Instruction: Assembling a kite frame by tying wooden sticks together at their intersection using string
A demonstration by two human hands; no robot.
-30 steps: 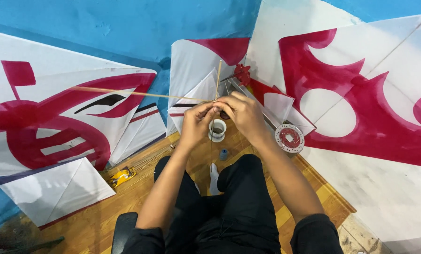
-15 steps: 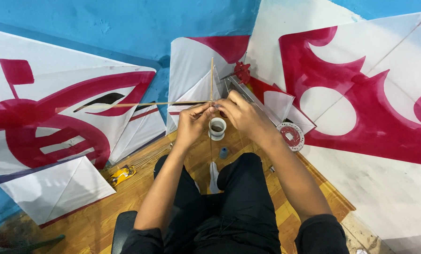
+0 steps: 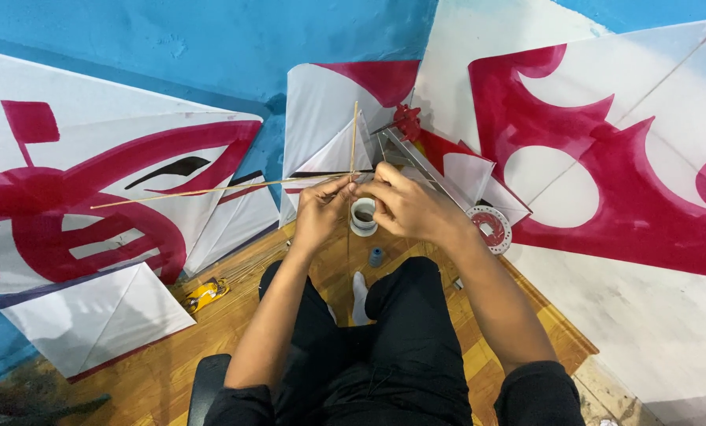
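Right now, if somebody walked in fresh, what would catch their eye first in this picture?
Probably the big white kites with bold red shapes leaning against the blue wall on both sides. Next, at the centre, the left hand and right hand pinch two thin bamboo sticks where they cross. A small white cup sits on the wooden floor just beyond the hands.

Your right hand (image 3: 404, 207) covers where the two thin sticks (image 3: 353, 150) cross, so you cannot tell how they join. At nine o'clock the large kite (image 3: 93, 197) runs off the edge, and the thread on the small blue spool (image 3: 376, 256) is too fine to make out.
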